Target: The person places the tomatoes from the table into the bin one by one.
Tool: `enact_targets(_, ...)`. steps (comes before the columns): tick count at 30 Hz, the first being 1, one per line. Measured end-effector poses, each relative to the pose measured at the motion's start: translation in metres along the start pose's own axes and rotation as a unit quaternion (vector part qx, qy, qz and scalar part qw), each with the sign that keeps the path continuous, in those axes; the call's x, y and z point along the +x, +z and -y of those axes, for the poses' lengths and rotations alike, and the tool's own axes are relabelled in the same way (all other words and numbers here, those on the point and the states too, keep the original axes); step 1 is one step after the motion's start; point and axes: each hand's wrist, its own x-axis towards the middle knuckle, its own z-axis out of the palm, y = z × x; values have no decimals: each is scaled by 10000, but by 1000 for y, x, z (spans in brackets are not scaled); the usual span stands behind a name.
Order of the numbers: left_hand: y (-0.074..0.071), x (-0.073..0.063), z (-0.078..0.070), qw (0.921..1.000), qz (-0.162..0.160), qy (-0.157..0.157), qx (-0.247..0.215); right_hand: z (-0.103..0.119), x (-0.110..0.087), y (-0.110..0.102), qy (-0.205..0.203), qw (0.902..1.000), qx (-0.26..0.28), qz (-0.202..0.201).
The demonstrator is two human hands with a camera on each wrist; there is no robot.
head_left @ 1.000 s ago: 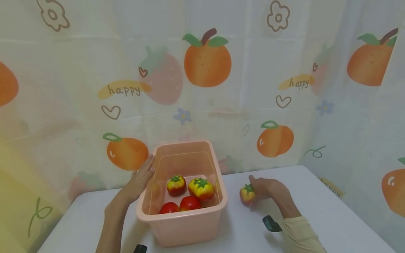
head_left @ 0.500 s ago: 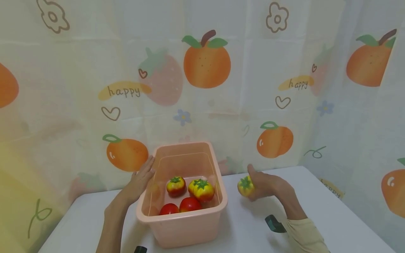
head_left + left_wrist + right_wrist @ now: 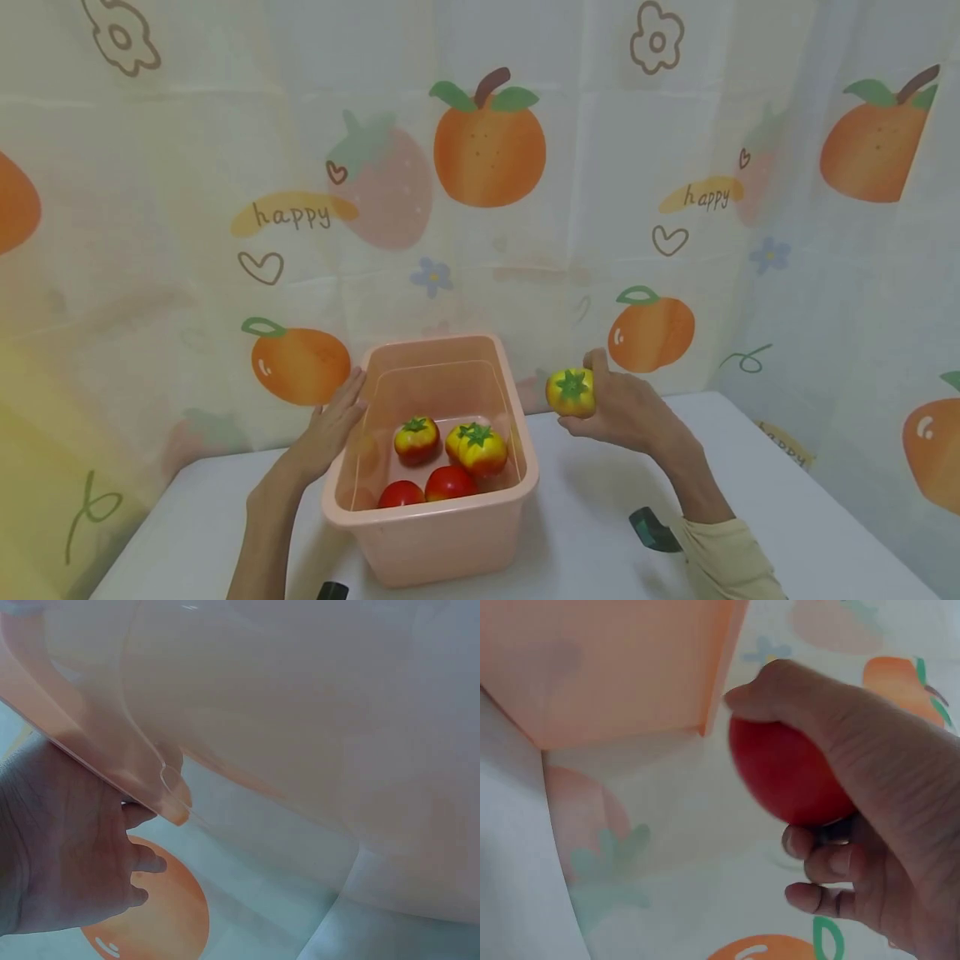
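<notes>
My right hand (image 3: 630,412) holds a yellow-and-red tomato (image 3: 572,392) above the table, to the right of a pink plastic bin (image 3: 442,542). Its green star-shaped leaf faces the head camera; the right wrist view shows its red underside (image 3: 784,769), with the thumb on one side and the fingers curled on the other. My left hand (image 3: 326,437) rests against the bin's left rim, fingers extended. In the left wrist view, that hand (image 3: 75,840) lies along the outside of the rim (image 3: 97,769). Inside the bin are several fruits, including a yellow-red tomato (image 3: 417,441) and a plain red fruit (image 3: 452,482).
The bin stands on a white table (image 3: 600,533). A curtain (image 3: 525,275) printed with oranges and strawberries hangs behind the table and along its sides. Dark wrist-camera pieces (image 3: 654,530) show below the forearms.
My right hand has lifted the tomato from near the tabletop, moving upward and slightly left toward the bin. My left hand and the bin have stayed in place.
</notes>
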Motion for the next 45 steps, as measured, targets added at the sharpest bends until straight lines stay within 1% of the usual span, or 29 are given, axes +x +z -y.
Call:
enact_targets(3, 0, -1, 0, 10000, 22, -47, -1, 5, 1, 1, -60, 9995, 81, -302)
enact_targets(6, 0, 0, 0, 10000, 16, -21, -40, 13, 1, -1, -39, 9989, 230, -405)
enact_targets(12, -1, 0, 1, 10000, 22, -2, -61, 33, 0, -6, 73, 9980, 559, -295)
enact_targets(17, -1, 0, 1, 10000, 12, 24, -79, 48, -3, -10, 14, 9982, 542, -240)
enact_targets(24, -1, -2, -1, 10000, -4, 10, -65, 65, -6, -11, -37, 9988, 489, -19)
enact_targets(27, -1, -3, -2, 10000, -16, 0, -44, 71, -7, -8, -246, 9985, 484, -119)
enact_targets(30, -1, -4, -2, 10000, -32, -17, -29, 77, -6, -2, -597, 9957, 561, -432)
enact_targets(33, -2, -5, -2, 10000, -30, -40, -17, 83, -5, 4, -1060, 9879, 732, -866)
enact_targets(35, -2, -5, -2, 10000, -23, -61, -10, 87, -4, 6, -1430, 9803, 835, -1078)
enact_targets(37, -1, -5, -2, 10000, -11, -68, -21, 90, -4, 8, -1769, 9734, 868, -1166)
enact_targets(39, -1, -5, -1, 10000, -19, -27, -55, 92, -3, 9, -2015, 9683, 867, -1193)
enact_targets(42, 0, -5, -1, 9999, -47, 34, -146, 92, -3, 8, -2176, 9657, 779, -1182)
enact_targets(45, 1, -4, 1, 9998, -83, 105, -173, 89, -5, 7, -2099, 9685, 732, -1119)
